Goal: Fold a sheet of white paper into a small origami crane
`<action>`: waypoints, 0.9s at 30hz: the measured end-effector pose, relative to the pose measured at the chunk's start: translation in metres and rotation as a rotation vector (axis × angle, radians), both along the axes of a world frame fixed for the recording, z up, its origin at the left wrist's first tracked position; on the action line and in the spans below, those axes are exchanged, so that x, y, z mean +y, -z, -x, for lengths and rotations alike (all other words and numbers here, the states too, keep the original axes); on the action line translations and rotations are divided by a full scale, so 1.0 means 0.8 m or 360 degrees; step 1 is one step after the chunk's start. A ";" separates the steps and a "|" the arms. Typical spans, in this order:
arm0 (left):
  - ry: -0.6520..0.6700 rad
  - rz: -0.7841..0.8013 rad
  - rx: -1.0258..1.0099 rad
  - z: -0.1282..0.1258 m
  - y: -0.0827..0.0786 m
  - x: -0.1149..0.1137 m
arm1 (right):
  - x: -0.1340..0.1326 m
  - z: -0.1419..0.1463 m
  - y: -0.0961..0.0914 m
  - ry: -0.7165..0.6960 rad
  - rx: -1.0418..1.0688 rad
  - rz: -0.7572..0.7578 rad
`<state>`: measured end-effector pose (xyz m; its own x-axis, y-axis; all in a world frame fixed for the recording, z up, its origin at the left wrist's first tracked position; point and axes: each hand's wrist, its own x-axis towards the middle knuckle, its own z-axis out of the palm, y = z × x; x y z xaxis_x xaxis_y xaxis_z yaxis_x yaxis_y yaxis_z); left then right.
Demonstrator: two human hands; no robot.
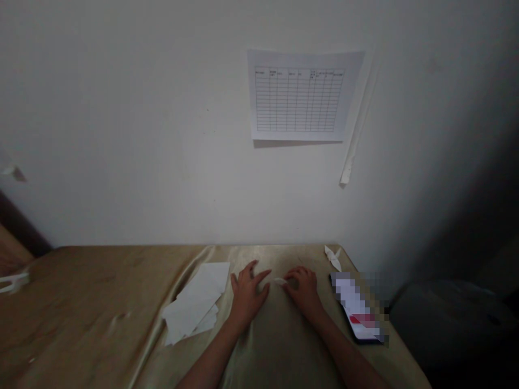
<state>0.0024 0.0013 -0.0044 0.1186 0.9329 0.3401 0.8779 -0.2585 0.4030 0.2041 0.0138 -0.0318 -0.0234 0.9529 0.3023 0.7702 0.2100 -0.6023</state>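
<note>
A small folded piece of white paper (279,281) lies between my two hands, low over the cloth. My right hand (305,289) has its thumb and forefinger pinched at the right end of that paper, the other fingers curled. Just left of it, my left hand (247,292) holds nothing; its fingers are spread and the tips stop short of the paper. Beside my left wrist is a loose stack of white paper sheets (197,300). Past my right hand, a folded white paper shape (333,258) rests near the table's back right corner.
A phone (357,308) with a lit, partly blurred screen lies along the right edge. Gold-brown cloth (101,302) with creases covers the table. Behind it rises a wall with a printed table sheet (300,97). A white object (14,282) sits at the far left.
</note>
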 end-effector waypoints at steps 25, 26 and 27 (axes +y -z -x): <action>0.0068 0.0016 -0.0044 -0.003 0.010 0.001 | -0.019 0.007 -0.022 -0.0077 -0.0288 -0.0120; 0.0090 0.0035 -0.0025 -0.004 0.009 0.000 | -0.020 0.008 -0.023 -0.0103 -0.0275 -0.0115; 0.0110 0.0053 -0.0008 -0.005 0.008 -0.001 | -0.020 0.009 -0.024 -0.0125 -0.0259 -0.0104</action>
